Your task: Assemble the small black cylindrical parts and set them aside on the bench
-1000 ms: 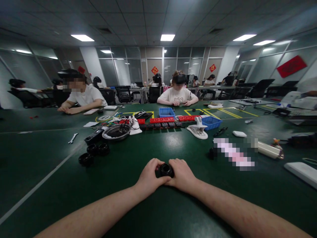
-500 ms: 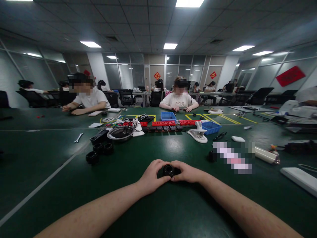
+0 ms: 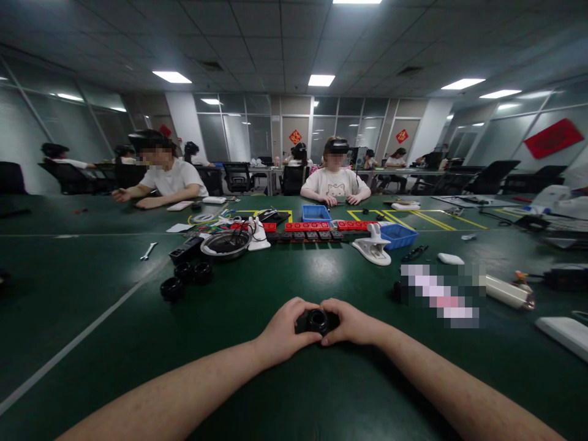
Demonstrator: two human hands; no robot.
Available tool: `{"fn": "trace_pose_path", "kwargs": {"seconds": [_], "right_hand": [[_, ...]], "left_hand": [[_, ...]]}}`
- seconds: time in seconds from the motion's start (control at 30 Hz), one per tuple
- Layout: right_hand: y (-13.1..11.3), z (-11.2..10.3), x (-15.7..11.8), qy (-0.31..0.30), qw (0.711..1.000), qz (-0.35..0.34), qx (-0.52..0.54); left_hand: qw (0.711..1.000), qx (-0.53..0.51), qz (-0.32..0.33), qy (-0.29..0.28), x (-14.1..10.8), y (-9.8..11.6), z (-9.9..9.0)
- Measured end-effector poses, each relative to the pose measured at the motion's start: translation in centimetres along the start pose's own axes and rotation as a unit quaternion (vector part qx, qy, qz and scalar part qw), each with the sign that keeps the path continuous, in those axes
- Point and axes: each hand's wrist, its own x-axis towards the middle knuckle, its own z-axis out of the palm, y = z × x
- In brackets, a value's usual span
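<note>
Between my two hands is a round black part (image 3: pixel 317 320) with a hollow centre, its opening facing up toward me. My left hand (image 3: pixel 290 324) curls around its left side, thumb at the near edge and fingers at the far edge. From the other side my right hand (image 3: pixel 345 321) grips it the same way, and the two thumbs almost meet in front. The part is at or just above the green table (image 3: pixel 257 392); which of the two I cannot tell. Similar black round parts (image 3: pixel 184 272) stand together at the left.
Further back are a metal bowl (image 3: pixel 225 245), red strips (image 3: pixel 307 226), blue bins (image 3: pixel 397 235) and a white clip stand (image 3: pixel 373 248). A wrench (image 3: pixel 148 251) lies left; a white case (image 3: pixel 451 259) and cream cylinder (image 3: pixel 508 291) lie right. Two people sit across the table.
The view has shifted slightly, so everything appears moved a little. Both hands keep the same hold on the round black part.
</note>
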Motion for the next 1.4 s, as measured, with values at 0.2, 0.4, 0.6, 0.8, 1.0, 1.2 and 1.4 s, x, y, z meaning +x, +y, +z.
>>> {"fn": "trace_pose_path", "kwargs": {"seconds": [0.2,0.4,0.6,0.8,1.0,1.2,1.4], "right_hand": [[-0.9,2.1,0.0,0.106,0.974,0.06,-0.191],[-0.9,1.3,-0.2,0.073,0.989,-0.021,-0.13],[0.1,0.0,-0.4,0.022,0.994,-0.047,0.091],[0.4,-1.9,-0.1,-0.08,0.978,-0.024,0.189],[0.9,-3.4,0.9,-0.146,0.968,0.009,0.202],[0.9,-2.6,1.8,-0.186,0.963,-0.023,0.196],[1.8,-2.1,2.1,-0.158,0.981,-0.058,0.092]], "left_hand": [[0.996,0.021,-0.065,0.054,0.1,-0.6,0.8],[0.999,0.016,-0.025,0.04,0.1,-0.8,0.3],[0.999,0.022,-0.01,0.028,0.1,-1.3,-0.3],[0.998,0.057,0.005,0.016,0.5,-1.0,-0.8],[0.997,0.069,-0.003,-0.034,1.5,-0.6,-1.3],[0.996,0.032,0.001,-0.083,2.0,-1.4,-1.7],[0.997,-0.004,0.023,-0.073,2.2,-2.1,-1.6]]}}
